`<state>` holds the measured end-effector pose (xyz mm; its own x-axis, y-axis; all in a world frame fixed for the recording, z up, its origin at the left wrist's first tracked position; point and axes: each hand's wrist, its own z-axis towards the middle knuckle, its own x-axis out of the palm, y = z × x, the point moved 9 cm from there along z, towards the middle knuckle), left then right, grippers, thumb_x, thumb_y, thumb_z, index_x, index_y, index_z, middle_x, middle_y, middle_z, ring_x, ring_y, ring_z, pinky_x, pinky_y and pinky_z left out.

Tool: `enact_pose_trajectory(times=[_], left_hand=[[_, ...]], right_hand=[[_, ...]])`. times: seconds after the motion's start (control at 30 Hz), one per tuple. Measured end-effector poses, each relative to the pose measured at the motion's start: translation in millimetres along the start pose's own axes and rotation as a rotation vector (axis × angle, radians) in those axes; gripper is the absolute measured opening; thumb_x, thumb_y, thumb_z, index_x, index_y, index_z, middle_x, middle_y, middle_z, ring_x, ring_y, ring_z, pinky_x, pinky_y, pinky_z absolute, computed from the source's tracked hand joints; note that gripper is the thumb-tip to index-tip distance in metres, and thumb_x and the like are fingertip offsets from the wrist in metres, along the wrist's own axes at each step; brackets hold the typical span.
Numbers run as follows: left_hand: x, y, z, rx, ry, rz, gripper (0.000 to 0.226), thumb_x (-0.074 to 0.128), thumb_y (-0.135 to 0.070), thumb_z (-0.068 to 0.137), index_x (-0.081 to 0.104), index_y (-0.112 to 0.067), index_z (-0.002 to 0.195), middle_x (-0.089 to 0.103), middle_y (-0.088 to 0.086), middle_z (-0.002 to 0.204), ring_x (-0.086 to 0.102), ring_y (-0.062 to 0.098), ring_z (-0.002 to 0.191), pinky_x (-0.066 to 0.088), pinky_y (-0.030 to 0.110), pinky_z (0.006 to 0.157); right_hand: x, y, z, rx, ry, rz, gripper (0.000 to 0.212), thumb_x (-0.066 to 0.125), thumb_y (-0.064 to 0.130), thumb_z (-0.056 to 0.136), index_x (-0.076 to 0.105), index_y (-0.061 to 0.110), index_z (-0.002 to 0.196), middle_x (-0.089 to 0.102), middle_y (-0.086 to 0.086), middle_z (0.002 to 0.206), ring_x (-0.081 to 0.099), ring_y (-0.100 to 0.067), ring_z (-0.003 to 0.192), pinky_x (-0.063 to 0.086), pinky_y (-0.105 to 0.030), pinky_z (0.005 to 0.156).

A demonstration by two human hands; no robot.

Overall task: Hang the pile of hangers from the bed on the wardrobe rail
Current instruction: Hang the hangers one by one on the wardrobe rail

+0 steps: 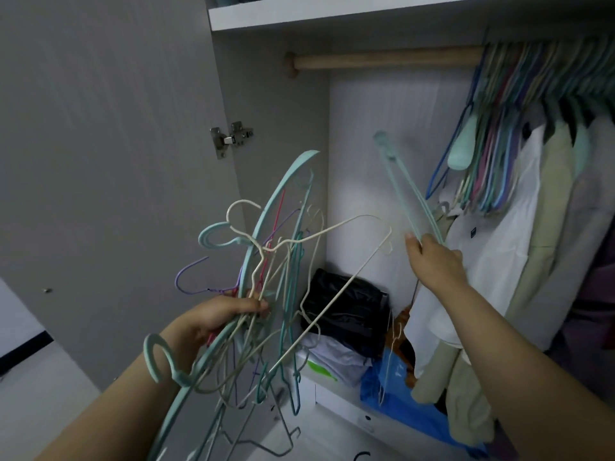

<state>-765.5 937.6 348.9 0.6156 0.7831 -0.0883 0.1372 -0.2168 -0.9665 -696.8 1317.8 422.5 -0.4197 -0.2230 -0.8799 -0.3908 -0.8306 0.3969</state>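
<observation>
My left hand [216, 317] grips a tangled bundle of hangers [266, 277] in mint, cream, purple and pink, held upright in front of the open wardrobe. My right hand [432, 257] is closed on one slim mint hanger [397, 181], raised apart from the bundle with its far end pointing up and left. The wooden wardrobe rail [386, 59] runs across the top. Its left stretch is bare. Many coloured hangers [506, 128] crowd its right end, some of them empty and some carrying clothes.
The open wardrobe door [109, 161] stands at the left, with a metal hinge [231, 138]. Pale shirts and jackets [532, 227] hang at the right. A black bag [346, 307], folded cloth and a blue bag [399, 390] lie on the wardrobe floor. A white shelf [332, 11] sits above the rail.
</observation>
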Motion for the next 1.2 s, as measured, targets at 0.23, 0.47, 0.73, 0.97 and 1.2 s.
enact_pose_trajectory(times=[0.23,0.47,0.73,0.97,1.2], left_hand=[[0.3,-5.9,-1.0,0.018,-0.076,-0.102,0.033,0.082,-0.015,0.056,0.075,-0.001,0.085,0.073,0.013,0.084,0.071,0.019,0.071,0.056,0.025,0.063],[-2.3,-7.0,7.0,0.049,-0.187,-0.234,0.038,0.07,-0.018,0.071,0.066,0.005,0.101,0.068,0.017,0.084,0.068,0.022,0.065,0.058,0.028,0.061],[10.1,-4.4,16.2,0.054,-0.269,-0.279,0.015,0.062,-0.014,0.091,0.07,-0.006,0.081,0.069,0.009,0.076,0.067,0.017,0.064,0.056,0.026,0.066],[23.6,-11.8,26.0,0.003,-0.242,-0.268,0.037,0.056,-0.039,0.095,0.065,-0.004,0.09,0.063,0.011,0.079,0.058,0.022,0.066,0.049,0.034,0.072],[45.4,-16.8,39.2,-0.035,-0.196,-0.403,0.041,0.057,-0.039,0.095,0.064,-0.01,0.067,0.06,0.007,0.06,0.058,0.019,0.047,0.051,0.026,0.05]], right_hand=[[50.7,-15.7,-6.8,0.116,0.238,0.452,0.03,0.038,0.034,0.101,0.046,0.007,0.111,0.057,-0.01,0.092,0.055,-0.024,0.079,0.04,-0.03,0.068],[64.5,-27.4,-49.0,0.359,0.069,1.009,0.018,0.041,0.02,0.102,0.054,0.009,0.107,0.057,-0.008,0.078,0.062,-0.026,0.063,0.048,-0.035,0.059],[65.2,-34.9,-133.5,0.376,-0.164,1.326,0.019,0.038,0.01,0.101,0.053,0.01,0.089,0.051,-0.007,0.059,0.062,-0.025,0.052,0.053,-0.033,0.054],[44.4,-0.3,-175.4,0.191,-0.233,1.307,0.03,0.026,0.017,0.105,0.042,0.008,0.081,0.052,-0.015,0.051,0.06,-0.041,0.058,0.042,-0.015,0.04],[39.1,-22.0,-172.7,0.19,-0.361,1.235,0.031,0.027,0.034,0.103,0.043,0.017,0.083,0.059,-0.005,0.053,0.066,-0.022,0.058,0.055,-0.029,0.058]])
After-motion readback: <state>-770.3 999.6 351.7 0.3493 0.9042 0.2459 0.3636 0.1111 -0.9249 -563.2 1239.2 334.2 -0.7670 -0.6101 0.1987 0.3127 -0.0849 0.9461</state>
